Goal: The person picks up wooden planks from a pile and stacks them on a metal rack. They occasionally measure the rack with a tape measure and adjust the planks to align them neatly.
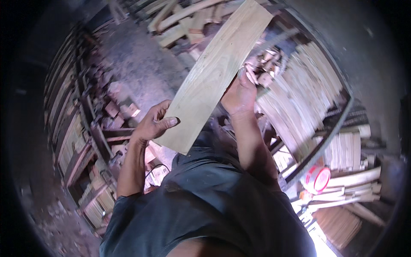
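Observation:
A long, flat wooden board (216, 70) with pale grain slants up and to the right in front of me. My left hand (156, 122) grips its left edge close to the lower end, the thumb lying on the top face. Farther up, my right hand (240, 94) holds the right edge, its thumb beside the board and the other fingers hidden beneath it. The board hangs tilted above the floor, and its near end reaches my dark shirt (205, 188).
Stacked planks (295, 103) lie to the right inside a metal-edged frame (334, 132). A slatted rack (85, 103) runs along the left, with wood offcuts (122, 111) beside it. More lumber (184, 23) is piled at the far side. A red-and-white round container (319, 180) stands at lower right.

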Demonstrator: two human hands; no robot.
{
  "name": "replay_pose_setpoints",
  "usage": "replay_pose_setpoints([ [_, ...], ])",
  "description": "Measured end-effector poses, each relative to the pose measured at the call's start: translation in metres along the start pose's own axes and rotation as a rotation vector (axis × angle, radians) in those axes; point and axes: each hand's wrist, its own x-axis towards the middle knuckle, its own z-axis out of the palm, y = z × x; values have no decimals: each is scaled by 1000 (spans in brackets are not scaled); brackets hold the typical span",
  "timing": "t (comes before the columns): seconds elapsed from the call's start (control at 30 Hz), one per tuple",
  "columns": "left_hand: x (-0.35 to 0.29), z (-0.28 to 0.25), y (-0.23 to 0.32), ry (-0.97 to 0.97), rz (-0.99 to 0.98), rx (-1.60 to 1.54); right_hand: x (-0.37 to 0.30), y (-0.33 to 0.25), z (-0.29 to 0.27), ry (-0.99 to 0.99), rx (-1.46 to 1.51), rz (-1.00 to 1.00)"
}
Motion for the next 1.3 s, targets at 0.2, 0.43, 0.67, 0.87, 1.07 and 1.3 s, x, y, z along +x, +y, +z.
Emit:
replay_pose_setpoints([
  [0.2,89,16,1,-340,-77,180,-55,-49,-14,140,-121,-383],
  [0.43,195,49,15,-619,-80,494,-102,-84,-51,172,-198,-667],
  [0.67,298,88,35,-877,-41,808,-120,-81,-92,319,-55,-818],
  [0.87,354,124,16,-1080,34,949,-114,-68,-136,490,2,-1001],
  [1.07,343,164,-27,-1016,159,1303,-124,-57,-183,639,249,-1179],
  [1.3,318,182,-114,-1085,998,1237,-160,-60,-235,918,469,-1282],
])
